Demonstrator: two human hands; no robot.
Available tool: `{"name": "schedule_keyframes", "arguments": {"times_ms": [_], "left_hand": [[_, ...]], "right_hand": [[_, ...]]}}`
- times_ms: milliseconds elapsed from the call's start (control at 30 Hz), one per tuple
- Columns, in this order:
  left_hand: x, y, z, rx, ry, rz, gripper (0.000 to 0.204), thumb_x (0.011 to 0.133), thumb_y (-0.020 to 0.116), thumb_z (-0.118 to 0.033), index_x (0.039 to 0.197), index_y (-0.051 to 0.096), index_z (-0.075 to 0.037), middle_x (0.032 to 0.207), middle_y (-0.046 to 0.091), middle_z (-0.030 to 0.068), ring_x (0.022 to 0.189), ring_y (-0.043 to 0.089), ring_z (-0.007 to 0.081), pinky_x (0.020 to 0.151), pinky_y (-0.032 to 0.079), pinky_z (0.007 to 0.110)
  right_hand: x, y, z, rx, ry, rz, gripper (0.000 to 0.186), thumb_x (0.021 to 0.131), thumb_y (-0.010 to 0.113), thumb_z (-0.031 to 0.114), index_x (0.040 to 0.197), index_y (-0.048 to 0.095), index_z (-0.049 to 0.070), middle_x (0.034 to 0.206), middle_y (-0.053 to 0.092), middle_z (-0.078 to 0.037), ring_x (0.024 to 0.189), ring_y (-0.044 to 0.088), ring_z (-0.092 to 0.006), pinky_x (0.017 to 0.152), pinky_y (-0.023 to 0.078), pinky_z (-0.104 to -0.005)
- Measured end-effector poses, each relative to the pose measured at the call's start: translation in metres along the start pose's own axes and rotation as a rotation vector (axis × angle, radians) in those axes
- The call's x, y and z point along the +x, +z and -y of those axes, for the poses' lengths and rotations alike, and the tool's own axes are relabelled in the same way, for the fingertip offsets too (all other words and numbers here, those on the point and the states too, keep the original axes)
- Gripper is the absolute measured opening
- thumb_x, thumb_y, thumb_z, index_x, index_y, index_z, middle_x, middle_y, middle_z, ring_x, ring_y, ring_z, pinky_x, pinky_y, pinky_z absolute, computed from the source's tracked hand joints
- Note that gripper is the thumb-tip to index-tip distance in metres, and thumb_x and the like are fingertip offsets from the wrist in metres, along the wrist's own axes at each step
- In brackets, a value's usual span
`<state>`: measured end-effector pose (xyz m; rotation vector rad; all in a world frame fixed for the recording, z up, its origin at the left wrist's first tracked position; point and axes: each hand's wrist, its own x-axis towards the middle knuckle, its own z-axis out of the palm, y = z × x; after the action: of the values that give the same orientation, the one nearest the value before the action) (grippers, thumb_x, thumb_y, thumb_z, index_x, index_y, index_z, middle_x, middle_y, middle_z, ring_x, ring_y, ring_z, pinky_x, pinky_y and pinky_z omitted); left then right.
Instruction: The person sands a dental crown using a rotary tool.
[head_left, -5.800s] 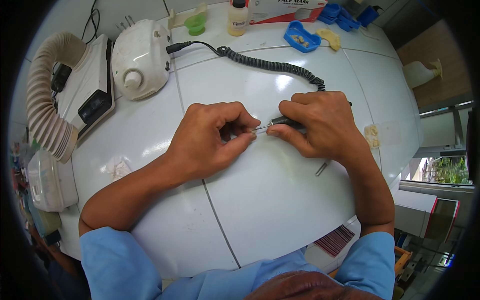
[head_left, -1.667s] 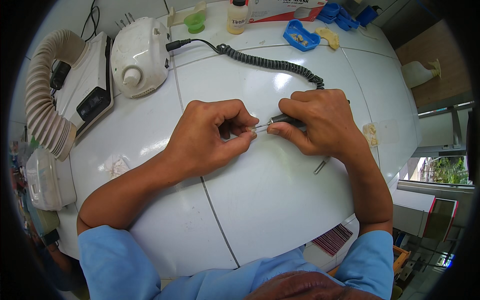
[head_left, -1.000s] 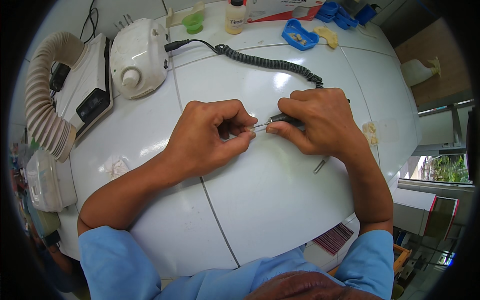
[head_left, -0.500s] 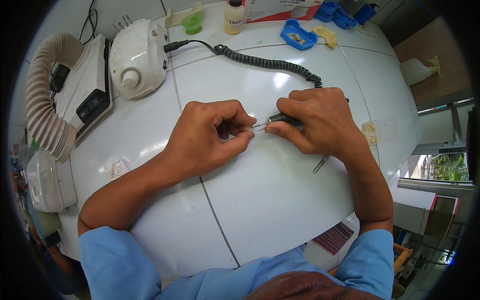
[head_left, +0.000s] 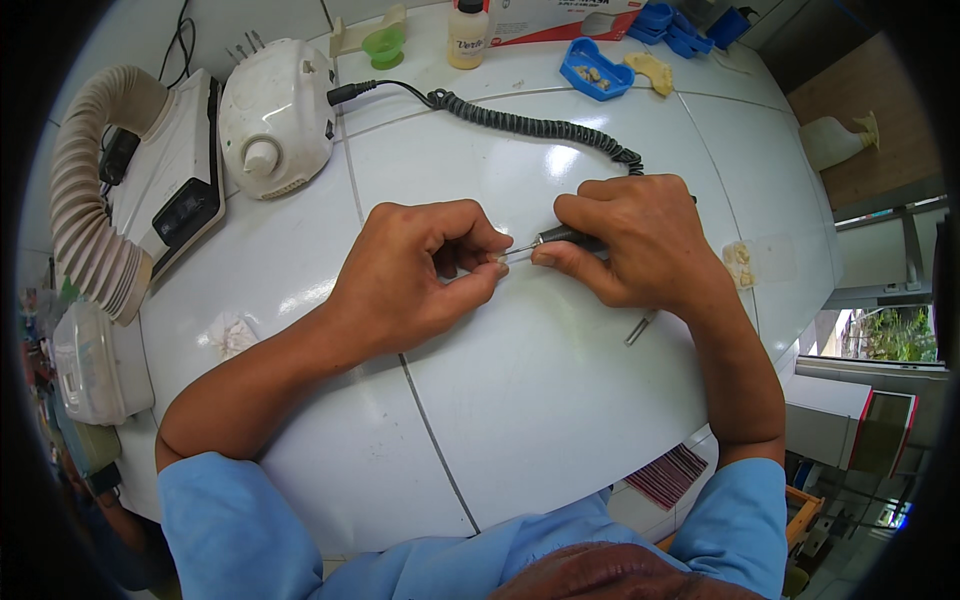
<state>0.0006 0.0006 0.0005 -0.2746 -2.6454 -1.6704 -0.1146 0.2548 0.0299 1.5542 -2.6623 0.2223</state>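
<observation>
My right hand (head_left: 648, 245) grips a black rotary handpiece (head_left: 568, 236), thumb below it and fingers curled over the top. The slim metal bit (head_left: 524, 248) points left and meets the fingertips of my left hand (head_left: 415, 268). Between that thumb and forefinger a tiny pale piece (head_left: 502, 259) is pinched; it is mostly covered, so its kind cannot be made out. A black coiled cord (head_left: 530, 121) runs from behind my right hand to a white control unit (head_left: 275, 125) with a dial. Beneath my right wrist a short metal rod (head_left: 640, 328) lies on the table.
A ribbed hose (head_left: 75, 200) arches over a white flat device (head_left: 165, 165) at left. Along the back stand a green cup (head_left: 384, 46), a bottle (head_left: 467, 38) and a blue tray (head_left: 597, 72) with small pale pieces. A clear box (head_left: 740, 264) lies right of my right wrist.
</observation>
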Motion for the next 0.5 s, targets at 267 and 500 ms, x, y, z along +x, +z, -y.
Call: {"name": "schedule_keyframes", "arguments": {"times_ms": [267,500], "left_hand": [[-0.0004,-0.0011,-0.0007,-0.009,0.004,0.004,0.019,0.096,0.086,-0.006,0.11,0.082,0.005,0.087,0.08,0.0073,0.079,0.073,0.0111,0.073,0.057,0.028],[-0.0007,-0.0008,0.0007,0.0,0.017,0.005,0.018,0.097,0.086,-0.006,0.111,0.082,0.004,0.087,0.08,0.0067,0.078,0.073,0.0111,0.072,0.057,0.028]], "right_hand": [[-0.0005,-0.0004,-0.0028,0.01,-0.011,-0.006,0.059,0.106,0.07,0.066,0.083,0.075,0.012,0.068,0.068,-0.006,0.061,0.067,-0.0302,0.055,0.044,-0.0459],[-0.0003,0.0,-0.001,0.001,-0.001,0.0,0.059,0.105,0.071,0.067,0.082,0.074,0.013,0.068,0.068,-0.005,0.06,0.068,-0.0295,0.054,0.044,-0.0463]]}}
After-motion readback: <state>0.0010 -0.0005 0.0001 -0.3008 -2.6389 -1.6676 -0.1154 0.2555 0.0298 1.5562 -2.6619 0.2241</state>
